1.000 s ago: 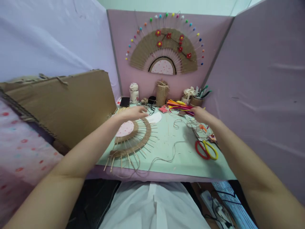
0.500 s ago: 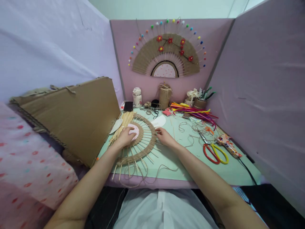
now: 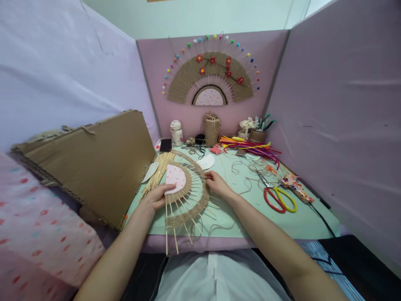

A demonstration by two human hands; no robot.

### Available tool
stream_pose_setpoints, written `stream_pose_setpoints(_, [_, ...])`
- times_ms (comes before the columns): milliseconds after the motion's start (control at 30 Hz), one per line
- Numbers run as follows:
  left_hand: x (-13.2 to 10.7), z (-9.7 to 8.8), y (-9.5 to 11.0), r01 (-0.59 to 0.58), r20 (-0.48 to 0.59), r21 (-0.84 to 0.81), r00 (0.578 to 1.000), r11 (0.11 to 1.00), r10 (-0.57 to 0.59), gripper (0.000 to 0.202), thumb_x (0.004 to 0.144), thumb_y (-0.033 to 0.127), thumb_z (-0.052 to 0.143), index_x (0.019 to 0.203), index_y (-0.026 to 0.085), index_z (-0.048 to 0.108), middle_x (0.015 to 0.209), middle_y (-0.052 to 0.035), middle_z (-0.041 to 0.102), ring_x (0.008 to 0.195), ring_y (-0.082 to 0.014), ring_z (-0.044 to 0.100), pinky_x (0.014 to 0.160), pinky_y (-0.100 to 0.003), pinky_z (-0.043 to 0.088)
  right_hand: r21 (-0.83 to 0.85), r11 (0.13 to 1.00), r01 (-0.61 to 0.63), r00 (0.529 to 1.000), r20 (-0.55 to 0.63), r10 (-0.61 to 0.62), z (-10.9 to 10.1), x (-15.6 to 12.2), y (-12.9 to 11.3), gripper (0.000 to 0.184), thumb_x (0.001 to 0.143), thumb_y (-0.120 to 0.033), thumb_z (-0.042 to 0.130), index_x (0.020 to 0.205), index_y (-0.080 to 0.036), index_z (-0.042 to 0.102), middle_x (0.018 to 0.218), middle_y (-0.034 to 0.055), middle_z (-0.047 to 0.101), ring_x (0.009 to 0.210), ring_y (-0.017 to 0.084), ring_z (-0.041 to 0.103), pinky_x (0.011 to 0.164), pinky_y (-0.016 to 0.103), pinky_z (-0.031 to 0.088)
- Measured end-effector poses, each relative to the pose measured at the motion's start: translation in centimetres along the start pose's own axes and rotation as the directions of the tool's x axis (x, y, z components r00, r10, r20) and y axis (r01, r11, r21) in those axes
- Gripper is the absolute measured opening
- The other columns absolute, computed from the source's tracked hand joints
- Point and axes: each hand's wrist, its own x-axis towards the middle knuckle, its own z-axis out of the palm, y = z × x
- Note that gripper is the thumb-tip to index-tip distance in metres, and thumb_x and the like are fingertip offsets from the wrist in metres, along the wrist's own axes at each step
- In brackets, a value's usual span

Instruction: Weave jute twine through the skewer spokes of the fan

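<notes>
Above the table is a half-round woven fan [image 3: 201, 205] of thin wooden sticks, with a twine band and a pink dotted centre [image 3: 175, 177]. My left hand [image 3: 159, 195] grips the fan's straight edge, thumb on top of the pink centre and fingers underneath. At the outer twine band, my right hand [image 3: 215, 183] pinches with its fingertips; whether they hold the band or a strand of twine is too small to tell. Loose twine [image 3: 221, 227] trails over the table near its front edge. Behind the fan lies a bundle of sticks [image 3: 159, 169].
A finished fan [image 3: 209, 79] hangs on the back panel. Red and yellow scissors [image 3: 275, 198] and a glue gun [image 3: 296, 187] lie at the right, beside pipe cleaners [image 3: 250, 146]. A cardboard sheet [image 3: 94, 163] leans at left. Jars and a twine-wrapped can [image 3: 212, 130] line the back.
My left hand has moved from resting on top of the pink centre to holding the straight edge. The fan has turned slightly and shifted right. The camera view has shifted a little.
</notes>
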Motion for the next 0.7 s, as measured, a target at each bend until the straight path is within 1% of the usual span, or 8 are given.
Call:
stream_pose_setpoints(100, [-0.7, 0.4, 0.5, -0.053, -0.019, -0.064, 0.999, 0.997, 0.051, 0.038, 0.071, 0.008, 0.057, 0.108, 0.013, 0.06, 0.092, -0.0126, 0.071, 0.095, -0.0275, 0.066, 0.083, -0.042, 0.055, -0.049, 0.99, 0.135, 0.971, -0.193, -0.142, -1.6, -0.5, -1.4, 0.025, 0.076, -0.02, 0.042, 0.098, -0.022, 0.054, 0.107, 0.007, 0.061, 0.1, 0.017, 0.057, 0.087, 0.03, 0.047])
stream_pose_setpoints(200, [-0.9, 1.5, 3.3, -0.247, -0.073, -0.132, 0.968, 0.96, 0.239, 0.039, 0.073, 0.006, 0.053, 0.111, 0.01, 0.058, 0.096, -0.014, 0.07, 0.099, -0.0277, 0.065, 0.088, -0.042, 0.053, -0.051, 0.971, 0.235, 0.811, -0.54, -0.225, -4.3, -0.7, -2.8, 0.028, 0.084, -0.032, 0.038, 0.107, -0.022, 0.051, 0.116, 0.0107, 0.055, 0.111, 0.019, 0.051, 0.094, 0.032, 0.042])
stream_pose_setpoints(267, [-0.3, 2.8, 5.5, -0.357, -0.071, -0.205, 0.934, 0.911, 0.35, 0.042, 0.073, 0.004, 0.051, 0.114, 0.008, 0.057, 0.099, -0.0147, 0.07, 0.099, -0.0283, 0.064, 0.089, -0.045, 0.052, 0.013, 0.969, 0.247, 0.748, -0.638, -0.182, -5.8, -0.6, -3.2, 0.035, 0.087, -0.036, 0.033, 0.115, -0.021, 0.046, 0.117, 0.0128, 0.054, 0.112, 0.02, 0.051, 0.095, 0.035, 0.041])
stream_pose_setpoints(333, [0.7, 4.4, 7.2, -0.426, -0.045, -0.28, 0.901, 0.86, 0.432, 0.042, 0.075, 0.006, 0.051, 0.117, 0.009, 0.056, 0.102, -0.014, 0.069, 0.099, -0.0277, 0.064, 0.09, -0.044, 0.051, 0.146, 0.957, 0.249, 0.817, -0.563, -0.126, -6.7, -0.7, -3.4, 0.04, 0.089, -0.04, 0.026, 0.12, -0.021, 0.043, 0.12, 0.0134, 0.054, 0.113, 0.021, 0.052, 0.093, 0.036, 0.042])
stream_pose_setpoints(400, [2.2, 6.2, 8.0, -0.431, -0.017, -0.359, 0.89, 0.828, 0.456, 0.041, 0.078, 0.007, 0.049, 0.118, 0.007, 0.055, 0.102, -0.0143, 0.069, 0.099, -0.0262, 0.065, 0.091, -0.042, 0.051, 0.331, 0.917, 0.221, 0.935, -0.341, -0.103, -6.9, -1.1, -3.6, 0.046, 0.09, -0.049, 0.022, 0.121, -0.023, 0.043, 0.124, 0.0123, 0.054, 0.116, 0.02, 0.051, 0.093, 0.035, 0.042])
stream_pose_setpoints(467, [3.7, 7.7, 7.8, -0.396, 0.016, -0.432, 0.895, 0.811, 0.446, 0.04, 0.08, 0.007, 0.046, 0.12, 0.005, 0.053, 0.101, -0.0149, 0.07, 0.098, -0.0251, 0.065, 0.092, -0.041, 0.05, 0.536, 0.829, 0.158, 0.987, -0.086, -0.132, -6.6, -1.9, -3.7, 0.056, 0.086, -0.064, 0.024, 0.119, -0.026, 0.047, 0.124, 0.0105, 0.056, 0.117, 0.022, 0.051, 0.093, 0.037, 0.041])
stream_pose_setpoints(600, [6.1, 9.1, 5.6, -0.295, 0.058, -0.5, 0.927, 0.814, 0.371, 0.042, 0.084, 0.006, 0.042, 0.126, 0.004, 0.049, 0.097, -0.0152, 0.071, 0.092, -0.0239, 0.067, 0.091, -0.041, 0.05, 0.751, 0.659, -0.043, 0.932, 0.267, -0.244, -6.3, -3.5, -3.5, 0.065, 0.069, -0.074, 0.05, 0.112, -0.026, 0.055, 0.096, 0.0071, 0.066, 0.088, 0.022, 0.061, 0.085, 0.039, 0.043])
stream_pose_setpoints(700, [7.0, 8.6, 4.0, -0.237, 0.063, -0.508, 0.949, 0.828, 0.309, 0.044, 0.086, 0.007, 0.04, 0.129, 0.003, 0.046, 0.094, -0.0158, 0.071, 0.088, -0.0236, 0.068, 0.089, -0.04, 0.051, 0.755, 0.645, -0.113, 0.921, 0.323, -0.217, -6.7, -3.8, -2.6, 0.062, 0.067, -0.072, 0.056, 0.102, -0.021, 0.061, 0.06, -0.0024, 0.053, 0.052, 0.011, 0.047, 0.065, 0.03, 0.044])
